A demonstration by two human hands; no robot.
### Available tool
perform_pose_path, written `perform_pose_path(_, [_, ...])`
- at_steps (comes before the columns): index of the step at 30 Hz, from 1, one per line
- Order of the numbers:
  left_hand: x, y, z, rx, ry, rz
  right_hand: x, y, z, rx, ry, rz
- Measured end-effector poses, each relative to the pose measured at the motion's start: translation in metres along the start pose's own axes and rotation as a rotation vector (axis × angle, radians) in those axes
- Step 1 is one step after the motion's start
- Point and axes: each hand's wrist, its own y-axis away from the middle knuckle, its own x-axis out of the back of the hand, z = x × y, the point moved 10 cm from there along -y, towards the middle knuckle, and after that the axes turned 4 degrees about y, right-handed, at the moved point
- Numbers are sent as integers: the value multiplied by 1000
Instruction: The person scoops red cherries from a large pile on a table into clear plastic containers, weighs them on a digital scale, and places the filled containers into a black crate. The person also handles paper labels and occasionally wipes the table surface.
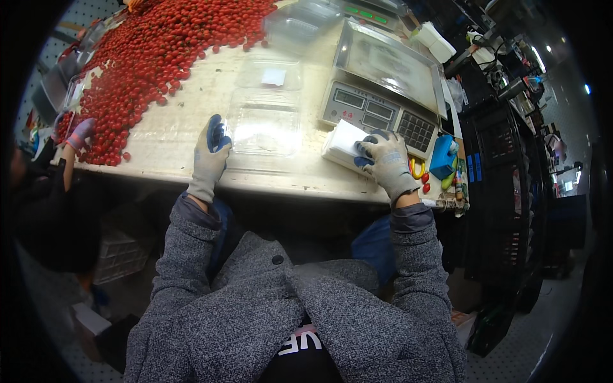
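My left hand point(210, 155), in a grey work glove with blue fingertips, rests at the left edge of a clear plastic clamshell box point(266, 127). The fingers are slightly curled and apart. That box lies with its lid open, and a white pad shows in the upper half. My right hand point(384, 155), gloved alike, has its fingers on a stack of white absorbent pads point(342, 143) in front of a digital scale point(383, 107); whether it pinches a pad is unclear. A large heap of cherry tomatoes point(158, 52) spreads over the table's left and far side.
A co-worker's gloved hand point(80, 134) is at the heap's left edge. More clear boxes point(299, 21) and a second scale point(368, 14) stand at the back. Right of the pads are a blue tape dispenser point(441, 157), yellow-handled scissors point(418, 168) and loose tomatoes. The table edge point(287, 189) runs before me.
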Motion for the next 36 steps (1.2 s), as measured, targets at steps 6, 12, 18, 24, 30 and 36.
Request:
perform_pose_path(6, [0,0,-1,3,11,1,-5,-4,3,19,-28,-23])
perform_pose_path(12, [0,1,1,8,0,3,-4,-4,4,-19,1,-86])
perform_pose_path(18, [0,1,3,2,-16,2,-3,-4,5,-19,-46,-88])
perform_pose_path(24, [3,-1,0,-44,-78,-9,-3,-6,1,4,-2,-91])
perform_pose_path(30, [1,0,1,-18,-10,-10,2,-5,-2,0,-16,-37])
perform_pose_path(36, [1,-2,-4,-17,17,-13,-2,-6,-1,19,-8,-30])
